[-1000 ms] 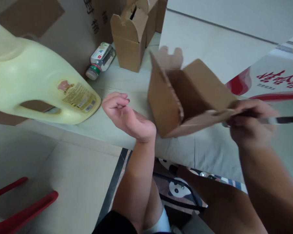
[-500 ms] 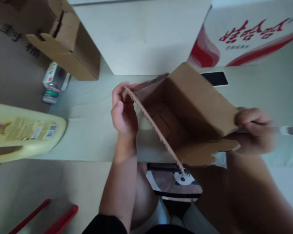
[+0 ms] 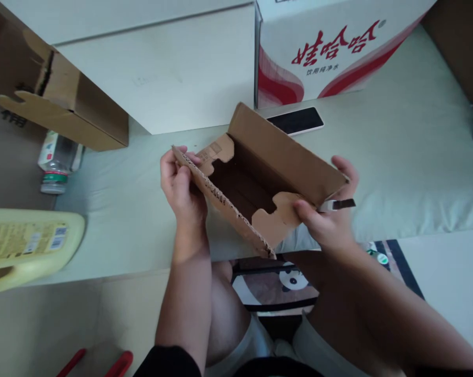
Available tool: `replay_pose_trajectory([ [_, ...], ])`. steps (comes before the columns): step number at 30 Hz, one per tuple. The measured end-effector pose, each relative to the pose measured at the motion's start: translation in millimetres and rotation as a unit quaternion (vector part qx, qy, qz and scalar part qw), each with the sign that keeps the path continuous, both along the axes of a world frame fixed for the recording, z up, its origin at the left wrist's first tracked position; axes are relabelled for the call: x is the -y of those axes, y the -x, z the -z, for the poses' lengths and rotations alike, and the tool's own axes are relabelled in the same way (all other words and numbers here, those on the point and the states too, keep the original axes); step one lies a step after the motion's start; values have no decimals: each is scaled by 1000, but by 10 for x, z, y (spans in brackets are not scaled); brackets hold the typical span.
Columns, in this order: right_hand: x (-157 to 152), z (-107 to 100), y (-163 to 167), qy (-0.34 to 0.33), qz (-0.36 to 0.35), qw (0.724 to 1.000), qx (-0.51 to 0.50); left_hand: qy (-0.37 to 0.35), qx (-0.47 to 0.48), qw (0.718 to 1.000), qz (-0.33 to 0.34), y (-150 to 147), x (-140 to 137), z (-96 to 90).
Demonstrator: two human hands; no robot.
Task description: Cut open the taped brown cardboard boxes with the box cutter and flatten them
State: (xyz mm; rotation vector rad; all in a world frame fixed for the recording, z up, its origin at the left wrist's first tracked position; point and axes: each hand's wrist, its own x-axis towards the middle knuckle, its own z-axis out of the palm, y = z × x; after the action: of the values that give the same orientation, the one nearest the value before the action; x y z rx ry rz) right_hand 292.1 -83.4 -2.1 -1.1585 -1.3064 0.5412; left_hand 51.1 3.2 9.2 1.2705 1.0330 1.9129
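Cardboard box [image 3: 255, 183] is held mouth-up over green cloth [image 3: 397, 162], left side gripped by fingers of the left hand [image 3: 181, 183], right corner pinched by the right hand [image 3: 330, 220]; some slim silver-and-black thing [image 3: 338, 204] is seen there.

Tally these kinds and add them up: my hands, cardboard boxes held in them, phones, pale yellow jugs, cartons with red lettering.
Hands: 2, left hand and right hand
Held cardboard box: 1
Phone: 1
Pale yellow jug: 1
Red-lettered carton: 1
Total: 6
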Motion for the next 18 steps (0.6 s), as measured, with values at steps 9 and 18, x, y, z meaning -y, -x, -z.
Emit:
replay_pose_trajectory([
  [9,-65,-5,-12,-98,-182,974,95,10,-204,979,5,291,-11,150],
  [18,-6,-33,188,-31,-126,991,-20,17,-405,912,67,404,131,-72],
])
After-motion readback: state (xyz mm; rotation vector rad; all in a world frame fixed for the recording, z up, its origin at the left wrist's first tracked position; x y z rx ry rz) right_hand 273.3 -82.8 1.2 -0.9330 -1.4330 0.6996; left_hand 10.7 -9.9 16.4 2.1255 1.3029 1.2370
